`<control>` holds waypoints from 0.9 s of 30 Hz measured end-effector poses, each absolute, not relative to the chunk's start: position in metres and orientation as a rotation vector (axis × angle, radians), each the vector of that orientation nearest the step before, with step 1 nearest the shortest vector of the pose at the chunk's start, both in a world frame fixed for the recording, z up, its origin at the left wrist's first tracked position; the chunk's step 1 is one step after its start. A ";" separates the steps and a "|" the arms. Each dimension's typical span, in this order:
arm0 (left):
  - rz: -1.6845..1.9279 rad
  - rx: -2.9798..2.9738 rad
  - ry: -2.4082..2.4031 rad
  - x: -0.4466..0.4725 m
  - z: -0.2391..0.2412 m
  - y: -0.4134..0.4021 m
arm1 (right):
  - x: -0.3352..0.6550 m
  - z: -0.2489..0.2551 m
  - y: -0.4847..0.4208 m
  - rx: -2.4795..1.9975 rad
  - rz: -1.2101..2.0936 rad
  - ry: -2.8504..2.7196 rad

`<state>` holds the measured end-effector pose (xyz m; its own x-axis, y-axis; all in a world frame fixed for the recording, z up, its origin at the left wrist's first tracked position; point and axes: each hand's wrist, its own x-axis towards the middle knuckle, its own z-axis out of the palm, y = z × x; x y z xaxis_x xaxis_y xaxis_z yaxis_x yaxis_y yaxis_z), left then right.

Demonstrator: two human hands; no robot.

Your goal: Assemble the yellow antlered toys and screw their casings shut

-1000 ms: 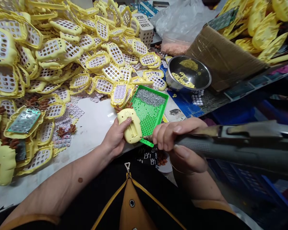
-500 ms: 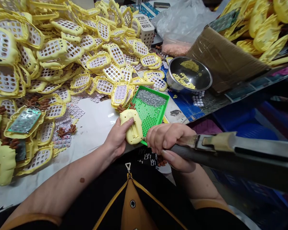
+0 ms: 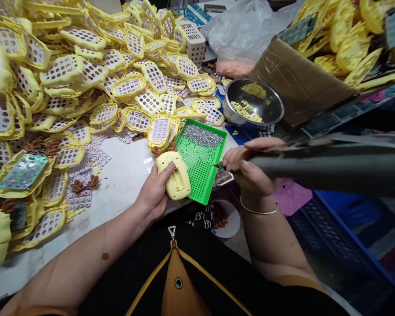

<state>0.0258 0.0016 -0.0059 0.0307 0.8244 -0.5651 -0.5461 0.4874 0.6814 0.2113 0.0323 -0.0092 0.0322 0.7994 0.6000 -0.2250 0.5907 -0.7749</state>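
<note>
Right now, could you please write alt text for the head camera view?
A person's left-hand grip holds a yellow casing with brown antlers; the right-hand grip holds a power screwdriver, its tip apart from the casing. Beside the casing is a green perforated tray of what look like small screws; similar casings are heaped at left.

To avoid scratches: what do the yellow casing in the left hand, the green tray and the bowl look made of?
Yellow casing: probably moulded plastic, satin; smooth, rounded surface with neat holes. Green tray: likely plastic, smooth-rimmed; even colour, regular dot pattern. Bowl: apparently polished steel; grey, mirror-like highlights.
</note>
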 end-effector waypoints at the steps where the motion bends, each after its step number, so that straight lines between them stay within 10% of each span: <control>1: 1.083 0.310 1.110 0.025 -0.006 0.001 | 0.214 -0.018 0.039 -0.599 0.839 -1.318; 27: 1.104 0.265 1.014 0.011 -0.009 -0.003 | 0.213 -0.034 0.053 -0.682 0.802 -1.335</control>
